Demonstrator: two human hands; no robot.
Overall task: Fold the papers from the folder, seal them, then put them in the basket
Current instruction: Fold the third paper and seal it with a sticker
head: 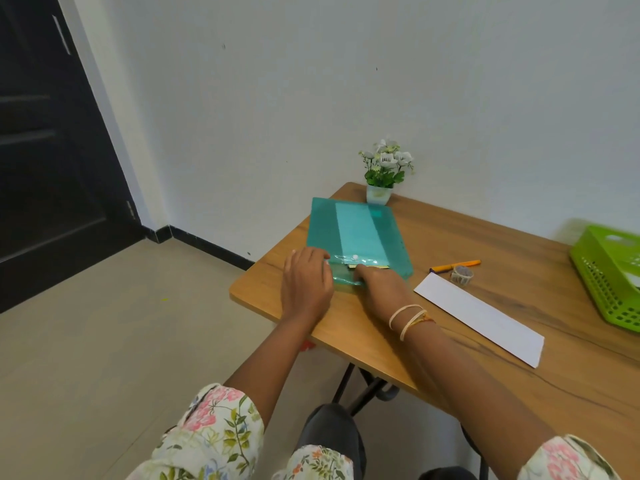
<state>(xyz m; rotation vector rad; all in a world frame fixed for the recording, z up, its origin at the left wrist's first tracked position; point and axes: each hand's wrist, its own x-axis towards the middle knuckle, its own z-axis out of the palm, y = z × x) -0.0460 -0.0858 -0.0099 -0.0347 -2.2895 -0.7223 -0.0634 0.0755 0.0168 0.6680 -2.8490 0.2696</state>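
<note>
Your left hand [306,278] lies flat, fingers relaxed, pinning the green folder [356,233] at the counter's far-left corner. Right hand [381,289] fingers reach into its near opening; can't tell if they're grasping paper. Folder's long axis runs away from you.

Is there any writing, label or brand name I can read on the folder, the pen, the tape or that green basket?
No text can be read anywhere.
Green folder: a small darker patch near its far end, too blurred to read.
Tape roll: a pattern, no legible words.
Orange pen: no visible print.
Green basket: blurred, nothing legible.
Folded white paper: blank.
</note>
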